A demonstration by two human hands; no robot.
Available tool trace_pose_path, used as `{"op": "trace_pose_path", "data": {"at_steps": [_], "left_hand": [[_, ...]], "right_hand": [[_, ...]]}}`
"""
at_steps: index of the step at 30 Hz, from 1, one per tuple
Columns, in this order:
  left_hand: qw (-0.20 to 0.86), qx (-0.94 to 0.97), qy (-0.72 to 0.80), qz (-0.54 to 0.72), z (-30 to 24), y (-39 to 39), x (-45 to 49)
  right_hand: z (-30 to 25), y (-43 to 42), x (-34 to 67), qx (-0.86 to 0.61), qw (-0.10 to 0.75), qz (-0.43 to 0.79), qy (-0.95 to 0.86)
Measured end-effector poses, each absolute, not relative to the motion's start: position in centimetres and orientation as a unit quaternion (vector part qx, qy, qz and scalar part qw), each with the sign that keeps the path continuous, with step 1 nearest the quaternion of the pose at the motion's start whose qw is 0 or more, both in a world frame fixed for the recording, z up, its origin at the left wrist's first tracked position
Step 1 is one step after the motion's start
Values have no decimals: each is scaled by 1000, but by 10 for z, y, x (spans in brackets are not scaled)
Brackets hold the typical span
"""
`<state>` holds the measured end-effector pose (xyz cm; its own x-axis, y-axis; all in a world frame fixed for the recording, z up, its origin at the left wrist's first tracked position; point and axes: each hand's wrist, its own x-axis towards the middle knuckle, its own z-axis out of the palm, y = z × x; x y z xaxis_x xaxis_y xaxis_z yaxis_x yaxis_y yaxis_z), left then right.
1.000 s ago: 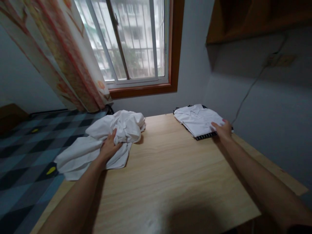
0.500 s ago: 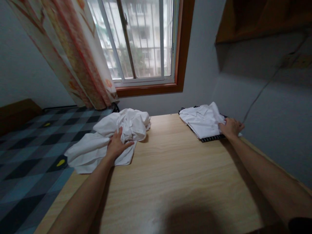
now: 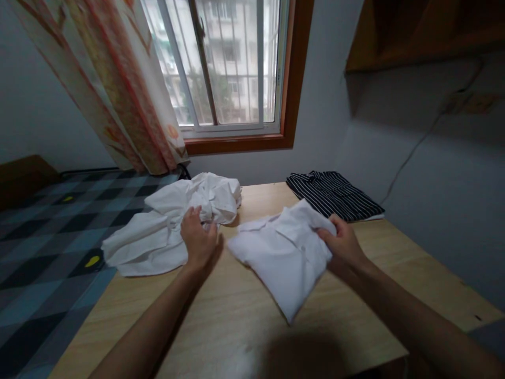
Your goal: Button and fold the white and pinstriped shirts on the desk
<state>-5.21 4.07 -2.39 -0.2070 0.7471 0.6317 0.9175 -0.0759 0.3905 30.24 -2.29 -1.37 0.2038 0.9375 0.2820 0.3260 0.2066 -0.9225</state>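
My right hand (image 3: pixel 342 243) grips the right edge of a folded white shirt (image 3: pixel 282 252), which hangs just above the middle of the wooden table (image 3: pixel 252 326). A crumpled heap of white cloth (image 3: pixel 173 221) lies at the table's left edge, and my left hand (image 3: pixel 198 241) rests on its near right side with the fingers curled into the fabric. At the far right of the table lies a folded black shirt with thin white stripes (image 3: pixel 333 193).
A bed with a blue and grey checked cover (image 3: pixel 47 231) stands left of the table. Behind are a window (image 3: pixel 224 68) with a patterned curtain (image 3: pixel 114 84), a grey wall on the right with a cable (image 3: pixel 414 152), and a wooden shelf (image 3: pixel 426 31) above.
My right hand has lifted the folded white shirt off the striped shirt and carried it left toward the table's middle. My left hand has slid slightly toward me on the crumpled cloth.
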Motion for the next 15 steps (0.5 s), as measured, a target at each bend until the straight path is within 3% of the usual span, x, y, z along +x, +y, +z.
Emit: {"op": "trace_pose_path", "data": {"at_steps": [2, 5, 8, 11, 15], "left_hand": [[85, -695, -592, -400, -25, 12, -22], [3, -827, -490, -276, -35, -27, 13], [-56, -902, -406, -137, -48, -45, 29], [-55, -918, -382, -86, -53, -37, 29], [-10, -922, -377, -87, -45, -8, 18]], "right_hand": [[-35, -34, 303, -618, 467, 278, -568], [-48, -42, 312, -682, 360, 211, -601], [-40, -44, 319, -636, 339, 141, -679], [-30, -46, 319, -541, 333, 157, -756], [-28, -52, 315, -558, 213, 196, -777]]}}
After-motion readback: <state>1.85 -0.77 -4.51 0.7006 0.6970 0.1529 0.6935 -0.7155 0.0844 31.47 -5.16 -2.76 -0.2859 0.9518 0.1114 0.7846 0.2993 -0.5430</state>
